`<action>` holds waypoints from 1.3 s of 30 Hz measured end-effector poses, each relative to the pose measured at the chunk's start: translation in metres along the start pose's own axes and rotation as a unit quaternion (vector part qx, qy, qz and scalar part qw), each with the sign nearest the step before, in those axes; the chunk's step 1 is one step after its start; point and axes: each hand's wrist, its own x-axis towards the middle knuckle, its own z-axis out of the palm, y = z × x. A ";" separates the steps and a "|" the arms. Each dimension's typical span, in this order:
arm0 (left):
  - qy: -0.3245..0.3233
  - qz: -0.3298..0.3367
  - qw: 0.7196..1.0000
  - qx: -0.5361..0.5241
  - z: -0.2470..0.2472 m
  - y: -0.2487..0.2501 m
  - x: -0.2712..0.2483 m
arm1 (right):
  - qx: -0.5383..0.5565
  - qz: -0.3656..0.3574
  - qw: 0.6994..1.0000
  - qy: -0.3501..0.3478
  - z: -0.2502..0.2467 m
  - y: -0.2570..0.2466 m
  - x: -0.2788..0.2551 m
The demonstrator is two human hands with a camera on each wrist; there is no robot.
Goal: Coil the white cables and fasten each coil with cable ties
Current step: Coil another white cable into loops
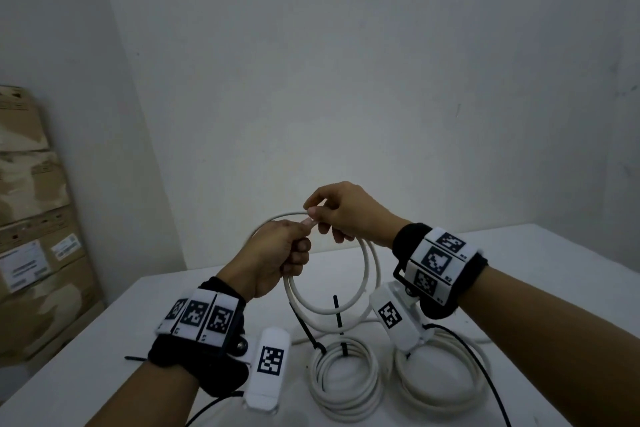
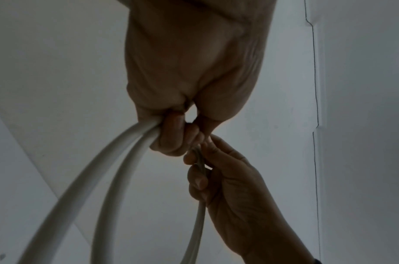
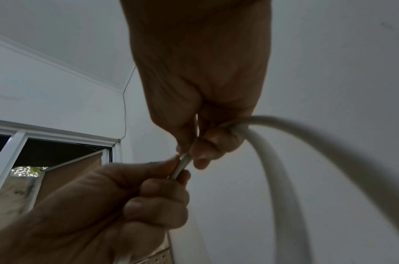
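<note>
Item: white cable (image 1: 332, 291), raised above the worktop (image 1: 104, 350). I see my left hand (image 1: 277, 253) fisted round its loops, my right hand (image 1: 343, 215) pinching its end. Two tied coils (image 1: 346, 381) lie below the cable.

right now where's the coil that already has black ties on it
In the head view the tied coil lies flat on the white table, near centre, below the raised hands, beside another coil to its right.

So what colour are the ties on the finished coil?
Black ties on the white coil, clearest in the head view.
</note>
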 end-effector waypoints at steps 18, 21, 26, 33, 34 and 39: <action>0.193 0.406 0.722 0.526 0.008 -0.015 0.006 | 0.053 0.027 0.998 0.012 -0.018 0.006 -0.006; 0.079 0.243 0.935 0.248 0.013 -0.001 0.001 | 0.076 0.004 0.997 0.009 -0.028 -0.002 -0.006; -0.080 0.051 0.985 0.147 0.011 0.026 -0.005 | -0.048 -0.035 0.997 -0.052 -0.033 -0.013 -0.006; -0.148 0.029 0.988 0.019 0.008 0.027 -0.002 | -0.101 -0.062 0.993 -0.023 -0.037 -0.019 0.002; -0.141 0.028 0.989 0.028 0.008 0.027 -0.001 | -0.106 -0.063 0.992 -0.024 -0.036 -0.017 0.002; -0.069 0.060 0.991 0.101 0.010 0.022 0.001 | -0.014 -0.059 0.998 -0.015 -0.030 -0.007 -0.003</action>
